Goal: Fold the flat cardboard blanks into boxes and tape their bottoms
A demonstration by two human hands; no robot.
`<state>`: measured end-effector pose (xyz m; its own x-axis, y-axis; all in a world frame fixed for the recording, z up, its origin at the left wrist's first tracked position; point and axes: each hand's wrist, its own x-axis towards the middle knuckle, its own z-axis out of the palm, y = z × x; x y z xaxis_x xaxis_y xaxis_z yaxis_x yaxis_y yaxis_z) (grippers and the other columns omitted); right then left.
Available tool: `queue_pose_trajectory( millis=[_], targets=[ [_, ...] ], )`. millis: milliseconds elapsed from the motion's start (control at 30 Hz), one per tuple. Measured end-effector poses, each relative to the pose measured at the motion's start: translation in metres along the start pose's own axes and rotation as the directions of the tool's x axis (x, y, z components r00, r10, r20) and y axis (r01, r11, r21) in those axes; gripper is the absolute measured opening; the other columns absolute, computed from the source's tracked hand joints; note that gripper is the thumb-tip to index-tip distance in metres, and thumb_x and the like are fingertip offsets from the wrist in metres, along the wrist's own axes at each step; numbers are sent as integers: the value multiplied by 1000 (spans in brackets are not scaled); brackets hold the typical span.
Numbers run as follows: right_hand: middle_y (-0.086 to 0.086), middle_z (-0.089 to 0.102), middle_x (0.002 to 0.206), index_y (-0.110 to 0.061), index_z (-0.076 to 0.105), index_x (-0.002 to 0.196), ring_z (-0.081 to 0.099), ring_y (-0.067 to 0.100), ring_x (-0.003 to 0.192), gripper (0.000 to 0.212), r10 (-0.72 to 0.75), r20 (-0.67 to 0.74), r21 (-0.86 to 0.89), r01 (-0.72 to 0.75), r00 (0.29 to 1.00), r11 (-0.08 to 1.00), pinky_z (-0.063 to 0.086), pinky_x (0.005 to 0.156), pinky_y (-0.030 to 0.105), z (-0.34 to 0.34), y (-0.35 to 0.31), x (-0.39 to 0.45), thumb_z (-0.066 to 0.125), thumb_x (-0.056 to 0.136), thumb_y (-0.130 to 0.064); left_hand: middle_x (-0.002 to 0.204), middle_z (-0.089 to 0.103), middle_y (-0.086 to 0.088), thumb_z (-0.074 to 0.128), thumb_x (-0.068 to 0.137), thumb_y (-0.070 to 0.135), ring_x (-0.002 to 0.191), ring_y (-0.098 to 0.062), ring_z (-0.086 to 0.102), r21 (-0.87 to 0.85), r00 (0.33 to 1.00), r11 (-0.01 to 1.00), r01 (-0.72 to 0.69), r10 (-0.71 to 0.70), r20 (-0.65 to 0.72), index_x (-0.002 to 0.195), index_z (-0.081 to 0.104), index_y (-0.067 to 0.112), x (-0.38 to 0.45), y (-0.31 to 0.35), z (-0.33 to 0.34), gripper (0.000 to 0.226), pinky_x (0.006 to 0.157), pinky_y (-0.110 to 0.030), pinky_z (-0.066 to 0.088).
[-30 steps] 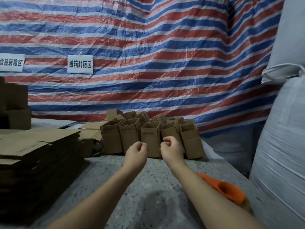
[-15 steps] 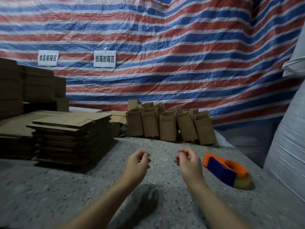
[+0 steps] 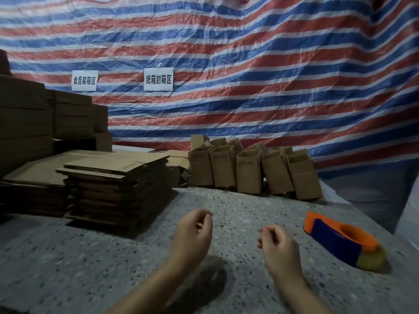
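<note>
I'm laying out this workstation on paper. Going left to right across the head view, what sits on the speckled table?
Stack of flat brown cardboard blanks → row of folded, open-topped brown cardboard boxes → orange and blue tape dispenser. Both empty hands hover nearer.

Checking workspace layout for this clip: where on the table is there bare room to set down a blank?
Bare speckled table lies in front of the stack of flat blanks, and between the left hand, right hand and row of folded boxes. Crowded: back left with stacks, and right, where the tape dispenser lies.
</note>
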<state>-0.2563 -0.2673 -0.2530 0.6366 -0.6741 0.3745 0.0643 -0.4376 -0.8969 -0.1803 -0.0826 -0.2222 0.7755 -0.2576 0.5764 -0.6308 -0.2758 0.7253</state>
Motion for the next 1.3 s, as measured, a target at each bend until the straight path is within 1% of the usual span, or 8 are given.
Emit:
queue_pose_trajectory(
  millis=[133,300,467,567,767,867,1100,1300],
  targets=[
    [-18,68,86,-33,68,94,64,4,88,10,17,48,24,-18,999,1000,52,77,28,3,2,3,59,99,-33,113,61,3,52,99,25,108,-12,56,322,973,942,-94,156,-172,119,62,16,81,10,-60,25,95,-36,49],
    [-13,52,140,-29,47,147,48,9,129,48,63,154,24,-67,986,997,37,107,32,4,-4,4,52,101,-43,153,39,-12,48,99,42,143,-28,33,767,996,636,87,-73,-53,146,40,10,161,-20,-119,57,118,-47,29],
    [-10,46,150,-29,42,151,44,11,136,53,76,196,16,-80,978,997,35,104,29,4,-5,4,50,101,-46,135,54,-11,49,91,63,126,-31,49,910,919,362,200,-392,-46,135,51,16,185,-63,-146,64,104,-45,44],
    [-11,46,150,-30,42,150,43,10,136,52,58,203,10,-61,977,998,36,109,31,3,-6,3,49,101,-46,98,63,-3,51,92,57,91,-21,60,901,893,375,217,-449,-28,116,61,19,185,-70,-143,46,82,-39,55],
    [-10,51,144,-27,48,145,48,7,124,46,61,191,-7,-61,980,998,38,104,29,2,-8,2,51,102,-43,89,59,-2,60,92,34,81,-16,57,909,910,383,164,-414,10,104,61,20,184,-54,-145,19,60,-27,48],
    [-8,53,141,-25,50,143,49,7,120,44,57,190,-6,-57,980,998,38,102,28,2,-8,1,53,102,-40,82,58,-1,62,92,28,72,-16,57,906,956,402,133,-293,-10,94,60,19,183,-49,-145,9,53,-27,45],
    [-13,48,148,-32,39,150,45,7,130,53,91,218,43,-103,972,994,36,105,32,3,-3,3,53,101,-44,71,57,1,58,93,17,69,-22,64,992,994,125,-33,107,19,91,69,18,178,-16,-139,12,51,-31,38],
    [-3,43,155,-25,38,153,42,16,139,54,167,199,79,-186,966,979,35,103,32,9,-26,22,50,103,-40,83,67,-8,57,95,25,66,-26,55,944,949,315,-101,316,-4,94,72,15,182,26,-152,18,56,-31,37]
  ],
)
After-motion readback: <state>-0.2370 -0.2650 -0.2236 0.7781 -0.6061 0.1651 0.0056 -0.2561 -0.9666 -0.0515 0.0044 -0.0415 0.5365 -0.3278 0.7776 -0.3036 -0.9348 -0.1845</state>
